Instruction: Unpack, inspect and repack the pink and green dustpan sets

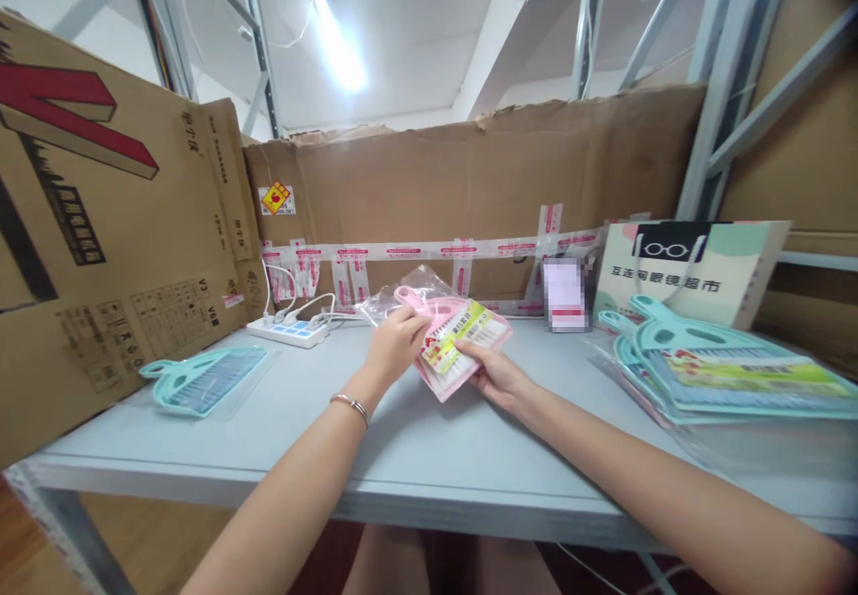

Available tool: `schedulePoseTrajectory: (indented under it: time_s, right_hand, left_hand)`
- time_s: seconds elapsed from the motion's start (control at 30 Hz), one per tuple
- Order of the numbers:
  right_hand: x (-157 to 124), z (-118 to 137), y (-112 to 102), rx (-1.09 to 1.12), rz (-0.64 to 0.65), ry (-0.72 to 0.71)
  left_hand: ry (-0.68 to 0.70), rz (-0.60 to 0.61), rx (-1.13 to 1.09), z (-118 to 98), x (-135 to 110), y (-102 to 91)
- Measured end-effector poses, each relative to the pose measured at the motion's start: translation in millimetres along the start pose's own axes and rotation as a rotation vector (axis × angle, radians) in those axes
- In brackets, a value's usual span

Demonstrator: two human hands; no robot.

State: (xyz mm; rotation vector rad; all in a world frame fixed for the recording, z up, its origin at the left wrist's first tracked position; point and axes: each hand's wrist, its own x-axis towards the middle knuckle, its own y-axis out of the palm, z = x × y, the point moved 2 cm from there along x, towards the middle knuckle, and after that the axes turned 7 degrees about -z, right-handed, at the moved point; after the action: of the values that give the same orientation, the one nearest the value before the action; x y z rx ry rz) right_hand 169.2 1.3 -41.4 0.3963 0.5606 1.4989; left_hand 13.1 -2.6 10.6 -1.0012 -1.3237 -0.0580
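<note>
Above the middle of the table, a pink dustpan and brush set [492,331] is held tilted, with a yellow-green printed label [462,331] across it. Clear plastic wrap [385,302] sticks out past its handle end. My left hand [395,345] is closed at the set's left side, near the handle, its fingertips pinched together. On the lower right, my right hand [494,373] grips the set, thumb on the label side and fingers underneath. Part of the pink set is hidden behind my left hand.
A turquoise dustpan set [207,381] lies on the table [308,434] at left. More turquoise sets [724,372] are stacked at right before a printed paper bag [690,264]. A white power strip [288,331] with cables sits behind, and cardboard walls [429,184] enclose the back.
</note>
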Motion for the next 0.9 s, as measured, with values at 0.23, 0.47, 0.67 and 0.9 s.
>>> schedulePoseTrajectory:
  time_s: [0.23, 0.47, 0.67, 0.9]
  right_hand:
    - [1, -2, 0, 0.014, -0.008, -0.011]
    - [5, 5, -3, 0.081, -0.098, -0.075]
    - [4, 5, -2, 0.061, -0.092, -0.082]
    - [22, 7, -20, -0.028, -0.230, -0.102]
  left_hand:
    - [0.063, 0.161, -0.059, -12, -3, 13.1]
    - [-0.317, -0.274, -0.259, -9, -1, 0.8]
    - [-0.789, 0.147, -1.019, -9, -7, 22.0]
    - [-0.724, 0.144, -1.232, -2, -10, 30.1]
